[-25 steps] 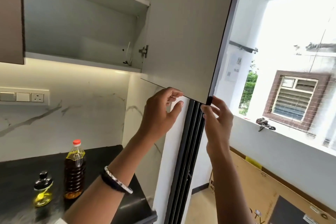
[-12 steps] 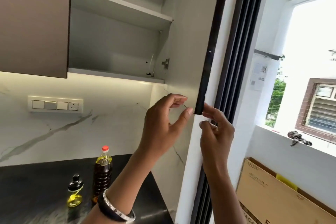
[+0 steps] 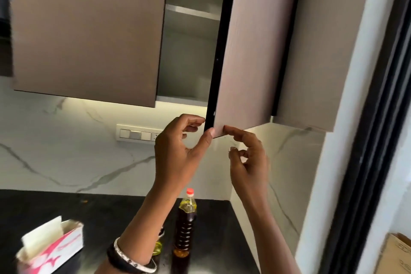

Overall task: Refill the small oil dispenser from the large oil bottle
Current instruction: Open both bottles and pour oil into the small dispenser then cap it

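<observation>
Cupboards hung high on the white marble wall [image 3: 55, 151]. The flat brown wooden cupboard door with a black edge [image 3: 249, 51] stood partly open, and a grey shelf showed inside. Below lay the black stone counter [image 3: 106, 211].

The left hand [image 3: 178, 155] gripped the bottom corner of that door, with fingers curled round the black edge and the thumb on the corner. The right hand [image 3: 249, 160] held nothing. Its pointing finger touched the door's bottom edge, and its other fingers were loosely bent.

The large clear plastic oil bottle with a red cap [image 3: 186, 224] stood upright on the counter, under the hands, cap on. The small glass oil dispenser with yellow oil [image 3: 158, 247] stood just beside it, mostly hidden behind the left arm.

No pouring had begun. The step seemed to be moving the door, likely to shut it. To do that well, the fingers should slip off the black edge before the gap closes, so nothing gets pinched. A slow push on the front with flat fingers would be safest.
</observation>
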